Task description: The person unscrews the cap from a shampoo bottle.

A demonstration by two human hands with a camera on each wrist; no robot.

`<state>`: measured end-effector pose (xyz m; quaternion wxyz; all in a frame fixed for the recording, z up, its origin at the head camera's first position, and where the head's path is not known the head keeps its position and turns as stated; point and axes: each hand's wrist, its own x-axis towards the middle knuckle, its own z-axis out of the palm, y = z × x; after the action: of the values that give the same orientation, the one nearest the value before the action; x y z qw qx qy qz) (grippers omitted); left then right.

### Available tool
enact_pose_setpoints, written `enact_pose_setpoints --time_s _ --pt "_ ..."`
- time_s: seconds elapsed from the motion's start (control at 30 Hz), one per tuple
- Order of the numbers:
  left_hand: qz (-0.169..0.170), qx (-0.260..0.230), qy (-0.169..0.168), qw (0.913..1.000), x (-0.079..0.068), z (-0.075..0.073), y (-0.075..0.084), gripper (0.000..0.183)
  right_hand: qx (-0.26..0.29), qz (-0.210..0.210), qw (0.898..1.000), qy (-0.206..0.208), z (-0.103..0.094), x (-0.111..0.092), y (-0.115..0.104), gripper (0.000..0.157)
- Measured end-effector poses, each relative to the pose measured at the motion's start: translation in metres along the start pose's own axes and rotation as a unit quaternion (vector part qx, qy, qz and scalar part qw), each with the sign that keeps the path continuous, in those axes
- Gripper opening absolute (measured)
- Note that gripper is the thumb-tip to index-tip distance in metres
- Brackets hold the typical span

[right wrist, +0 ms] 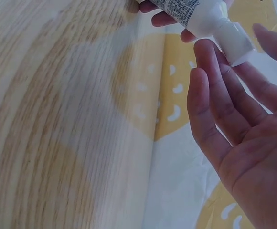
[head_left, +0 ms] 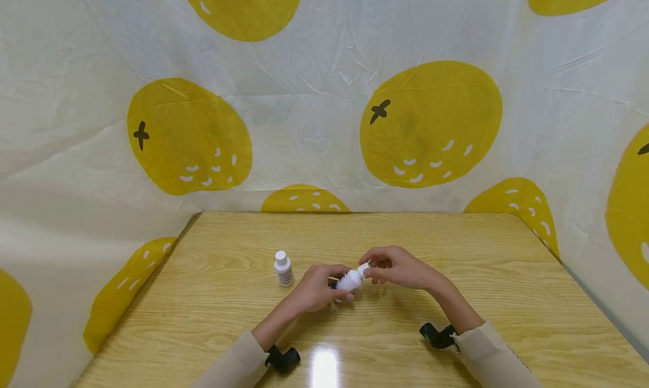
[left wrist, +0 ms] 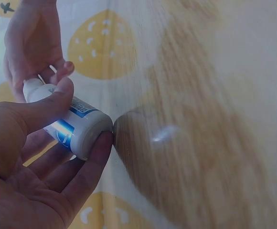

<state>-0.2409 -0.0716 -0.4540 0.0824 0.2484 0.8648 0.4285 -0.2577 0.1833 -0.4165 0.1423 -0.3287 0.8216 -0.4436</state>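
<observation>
My left hand (head_left: 315, 289) grips a small white bottle (head_left: 349, 282) with a blue-banded label, thumb on one side and fingers round the other. The bottle is tilted, its white cap (right wrist: 235, 44) towards my right hand (head_left: 398, 267). In the right wrist view the right fingers (right wrist: 210, 78) lie loosely extended beside and behind the cap, while the thumb stands apart from it. The bottle's rounded base (left wrist: 98, 136) shows in the left wrist view, with a left fingertip against it. A second white bottle (head_left: 284, 271) stands upright, cap on, left of my left hand.
A light wood-grain table (head_left: 233, 320) lies under both hands. White cloth with yellow fruit prints (head_left: 431, 123) hangs along its back and sides. Black wrist mounts (head_left: 284, 360) sit at both sleeve cuffs. A bright light reflection shows near the table's front.
</observation>
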Motion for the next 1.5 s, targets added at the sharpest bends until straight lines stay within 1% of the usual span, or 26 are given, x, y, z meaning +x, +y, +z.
enact_pose_setpoints --time_s 0.23,0.5,0.67,0.9,1.07,1.2,1.37,1.5 --pt "-0.002 0.002 -0.001 1.0 0.0007 0.0003 -0.0003 0.044 0.002 0.009 1.0 0.006 0.0001 -0.0001 0.0007 0.03" --pt "-0.001 0.005 -0.002 1.0 0.0007 0.0003 0.0003 0.043 -0.008 0.007 1.0 0.004 0.0 -0.0002 0.0023 0.028" --pt "-0.002 0.001 -0.003 1.0 0.001 0.0004 0.0001 0.042 -0.005 0.009 1.0 0.0 -0.0002 0.0 0.002 0.027" --pt "-0.004 -0.006 -0.001 1.0 0.0007 0.0006 -0.0005 0.043 -0.008 -0.002 1.0 0.003 0.0005 0.0 0.0015 0.028" --pt "0.0 -0.006 -0.001 1.0 0.0003 0.0008 -0.0009 0.043 -0.003 0.01 1.0 0.007 0.0007 0.0 -0.0001 0.03" --pt "0.002 -0.004 0.001 1.0 0.0002 0.0006 -0.0011 0.043 -0.003 0.013 1.0 0.001 0.0006 0.0 -0.0007 0.032" --pt "0.003 -0.002 0.001 1.0 0.0002 0.0009 -0.0014 0.042 -0.005 0.013 1.0 -0.008 0.0005 0.0002 0.0002 0.03" --pt "0.002 -0.003 0.001 1.0 0.0001 0.0011 -0.0023 0.042 -0.001 0.014 1.0 -0.005 0.001 0.0007 0.0005 0.026"
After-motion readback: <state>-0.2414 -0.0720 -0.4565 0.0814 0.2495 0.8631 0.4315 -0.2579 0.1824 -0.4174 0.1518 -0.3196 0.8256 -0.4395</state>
